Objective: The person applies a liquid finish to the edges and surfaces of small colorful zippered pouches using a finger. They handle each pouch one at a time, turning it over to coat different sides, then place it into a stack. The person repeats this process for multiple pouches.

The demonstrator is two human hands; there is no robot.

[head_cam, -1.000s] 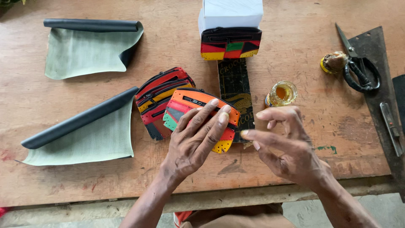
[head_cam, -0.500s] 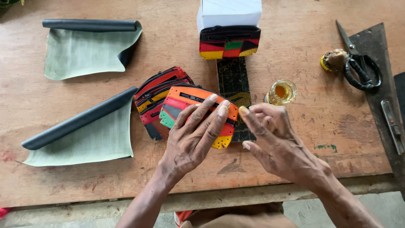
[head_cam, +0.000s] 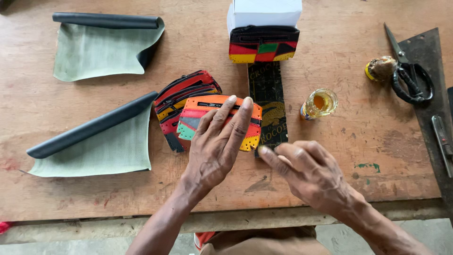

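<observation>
So your left hand [head_cam: 218,144] is lying flat with its fingers spread, pressing down on the orange patchwork pouch [head_cam: 222,120], not gripping it. That pouch is sitting on the table [head_cam: 330,189], overlapping the red striped pouches [head_cam: 181,97] to its left, with its right edge against the dark printed strip [head_cam: 269,106].

Your right hand [head_cam: 309,172] is coming in from the right with the fingers bunched, the index fingertip [head_cam: 262,151] touching down right at the pouch's lower right corner. It looks like there's something yellowish on that fingertip, glue maybe, but I can't tell for sure. The hand isn't holding anything.

What I'd be watching out for: if that is glue, it's going on right where the pouch meets the dark strip, so a smear could be sticking the two together or marking the stitched edge. Also, your flat palm is only pinning the pouch by pressure, so a sideways rub could be sliding it over the striped ones underneath. And the little glass jar [head_cam: 321,103] of amber liquid is sitting open near your right wrist, so a careless pull-back could be tipping it onto the table. The black scissors [head_cam: 409,78] are well apart, no worry there.
</observation>
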